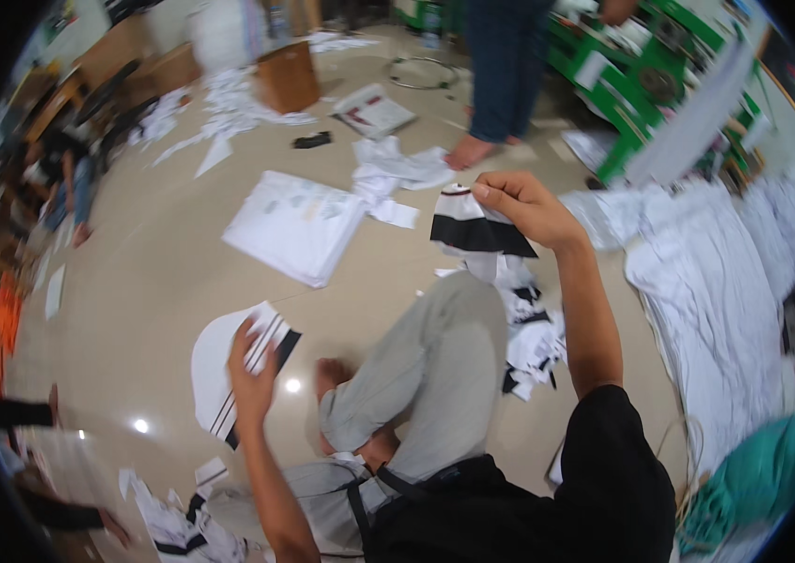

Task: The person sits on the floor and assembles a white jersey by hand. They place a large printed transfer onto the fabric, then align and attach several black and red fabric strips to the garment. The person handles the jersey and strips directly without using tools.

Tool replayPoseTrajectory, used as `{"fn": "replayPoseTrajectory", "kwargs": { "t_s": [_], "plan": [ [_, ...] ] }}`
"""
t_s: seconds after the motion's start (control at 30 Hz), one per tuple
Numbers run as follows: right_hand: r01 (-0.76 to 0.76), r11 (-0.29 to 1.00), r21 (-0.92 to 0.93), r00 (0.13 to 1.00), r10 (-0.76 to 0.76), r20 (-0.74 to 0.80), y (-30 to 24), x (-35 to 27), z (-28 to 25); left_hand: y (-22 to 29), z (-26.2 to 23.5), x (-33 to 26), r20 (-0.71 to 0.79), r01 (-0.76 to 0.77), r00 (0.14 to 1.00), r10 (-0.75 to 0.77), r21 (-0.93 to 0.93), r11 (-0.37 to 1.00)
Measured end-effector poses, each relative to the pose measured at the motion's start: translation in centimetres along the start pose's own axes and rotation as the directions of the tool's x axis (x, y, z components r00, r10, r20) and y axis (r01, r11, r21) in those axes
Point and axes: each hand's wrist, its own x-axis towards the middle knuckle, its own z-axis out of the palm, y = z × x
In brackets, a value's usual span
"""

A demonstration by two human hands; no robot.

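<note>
Under the left hand (252,380) is striped cloth (214,358); in the right (536,211), banded cloth (469,232).

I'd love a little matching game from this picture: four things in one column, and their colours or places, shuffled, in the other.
1. Cloth with a rounded edge
2. Cloth with a broad black band
3. Bundle at lower right
4. Standing person's trousers

A. Blue
B. In the right hand
C. Green
D. At the left hand

Pairs: 1-D, 2-B, 3-C, 4-A
</note>
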Motion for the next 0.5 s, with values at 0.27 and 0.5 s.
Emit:
{"fn": "replayPoseTrajectory", "kwargs": {
  "t_s": [0.27, 0.5],
  "plan": [
    [0.082, 0.988, 0.133, 0.932, -0.123, 0.341, -3.6, 8.1, 13.4, 10.8, 0.8, 3.1, -0.109, -0.3, 0.954, 0.281, -0.261, 0.918],
    [0.418, 0.902, 0.109, 0.904, -0.425, 0.049, -1.1, 6.1, 26.8, 8.7, -6.0, 1.6, -0.057, -0.238, 0.969, 0.239, 0.02, 0.971]
  ]
}}
